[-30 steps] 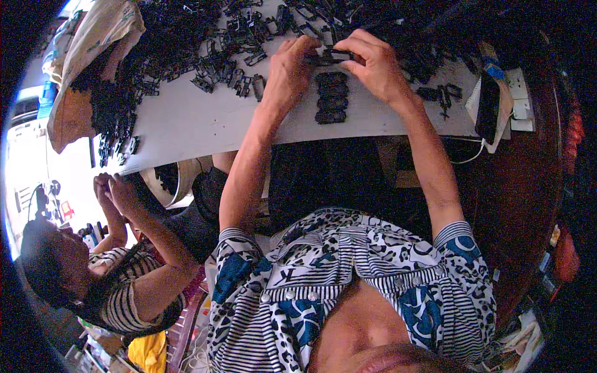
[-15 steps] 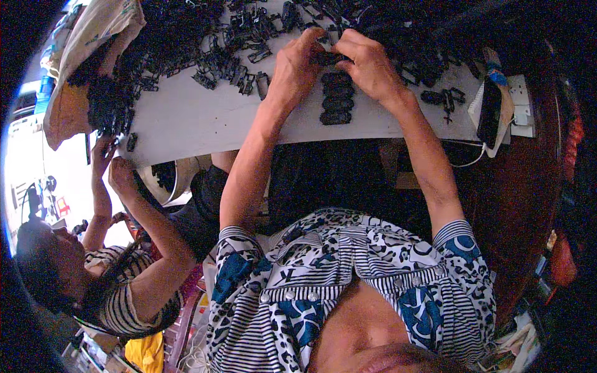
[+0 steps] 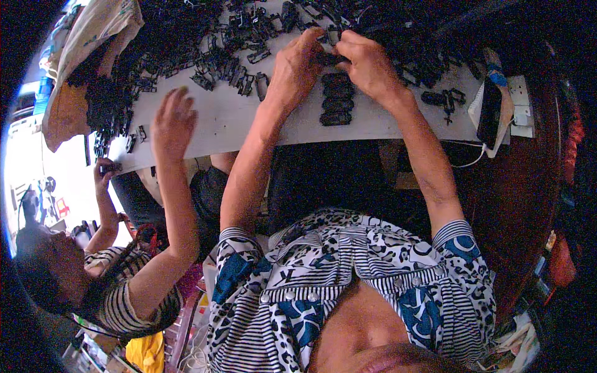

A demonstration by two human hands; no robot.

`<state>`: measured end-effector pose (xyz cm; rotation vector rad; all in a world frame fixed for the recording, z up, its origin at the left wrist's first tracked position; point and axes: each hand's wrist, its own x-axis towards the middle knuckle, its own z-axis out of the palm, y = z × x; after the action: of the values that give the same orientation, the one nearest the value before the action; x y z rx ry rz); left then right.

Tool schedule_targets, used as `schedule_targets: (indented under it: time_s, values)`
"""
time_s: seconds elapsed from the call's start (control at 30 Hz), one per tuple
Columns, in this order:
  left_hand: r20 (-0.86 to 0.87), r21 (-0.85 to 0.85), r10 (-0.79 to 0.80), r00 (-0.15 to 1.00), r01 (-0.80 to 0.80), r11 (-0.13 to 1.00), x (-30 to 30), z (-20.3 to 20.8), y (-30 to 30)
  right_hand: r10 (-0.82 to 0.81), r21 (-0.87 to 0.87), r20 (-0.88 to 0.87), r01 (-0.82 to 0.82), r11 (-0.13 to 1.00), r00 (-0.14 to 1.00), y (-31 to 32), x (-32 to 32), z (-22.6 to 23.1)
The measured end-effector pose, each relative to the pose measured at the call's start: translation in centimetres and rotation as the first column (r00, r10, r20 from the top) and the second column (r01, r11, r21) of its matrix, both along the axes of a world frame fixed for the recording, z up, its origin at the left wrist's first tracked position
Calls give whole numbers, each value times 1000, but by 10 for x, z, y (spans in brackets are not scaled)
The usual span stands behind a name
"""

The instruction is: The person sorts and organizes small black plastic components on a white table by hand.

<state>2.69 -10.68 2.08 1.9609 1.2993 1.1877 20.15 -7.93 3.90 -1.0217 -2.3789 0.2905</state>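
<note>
Both my arms reach across the white table (image 3: 205, 127). My left hand (image 3: 298, 65) and my right hand (image 3: 364, 62) meet over its far half, fingers closed from both sides on a small black plastic part (image 3: 326, 59). Much of that part is hidden by my fingers. Just below it, a short column of black plastic parts (image 3: 336, 99) lies lined up toward the near edge. Loose black frame-like pieces (image 3: 239, 71) are scattered to the left of my left hand, and more black pieces (image 3: 429, 71) lie beyond my right wrist.
A co-worker's raised hand (image 3: 174, 124) is over the table at left; their other hand (image 3: 106, 169) holds a black part at the edge. A sack (image 3: 65, 112) with black parts stands far left. At right are a black-and-white device with a cable (image 3: 491, 109) and a white socket box (image 3: 521, 105).
The co-worker's nearer hand has lifted from the table edge and moved right over the tabletop. Their other hand has dropped lower. My hands stay almost in place on the black part.
</note>
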Motion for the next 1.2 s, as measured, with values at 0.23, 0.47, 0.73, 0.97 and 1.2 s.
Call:
schedule_targets:
  time_s: [0.23,0.47,0.73,0.97,1.2]
  values:
    - [7,-1,121,993,-121,993,-17,24,-16,36,-40,117,-32,999,993,-4,7,6]
    - [-124,125,405,906,-391,912,-51,34,-36,-23,138,148,3,990,989,13,-17,32]
    - [-511,152,526,680,-531,834,-18,41,-76,-254,252,178,205,946,951,50,-54,0]
    - [-433,76,415,800,-426,901,-2,28,-78,-193,-164,-198,161,973,961,38,-39,34]
    - [-355,118,434,828,-421,899,-10,23,-50,-124,-522,-573,-244,818,810,13,-9,25]
